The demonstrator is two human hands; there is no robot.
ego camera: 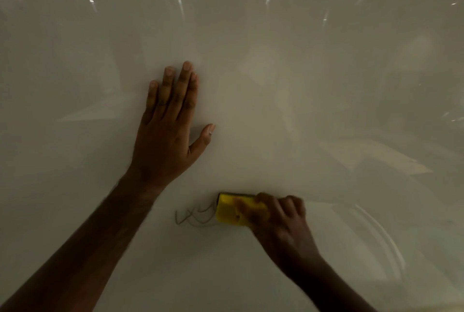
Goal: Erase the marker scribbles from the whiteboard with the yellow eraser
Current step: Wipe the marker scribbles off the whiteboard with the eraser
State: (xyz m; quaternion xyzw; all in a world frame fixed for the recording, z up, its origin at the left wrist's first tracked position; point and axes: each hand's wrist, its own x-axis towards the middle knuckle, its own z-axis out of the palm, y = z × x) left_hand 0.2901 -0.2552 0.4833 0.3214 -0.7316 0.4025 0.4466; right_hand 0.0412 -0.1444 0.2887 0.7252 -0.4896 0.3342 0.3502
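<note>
On whiteboard (301, 85), right hand (278, 221) grips yellow eraser (227, 211) beside scribbles (193, 216).

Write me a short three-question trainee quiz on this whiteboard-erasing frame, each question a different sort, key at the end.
1. True or false: the left hand lies flat on the whiteboard with straight fingers.
2. Multiple choice: the right hand grips A) a marker, B) the yellow eraser, C) a cloth.
3. Fill in: the remaining marker scribbles lie just ____ of the eraser, seen from the head camera.

Key: 1 true; 2 B; 3 left.
</note>
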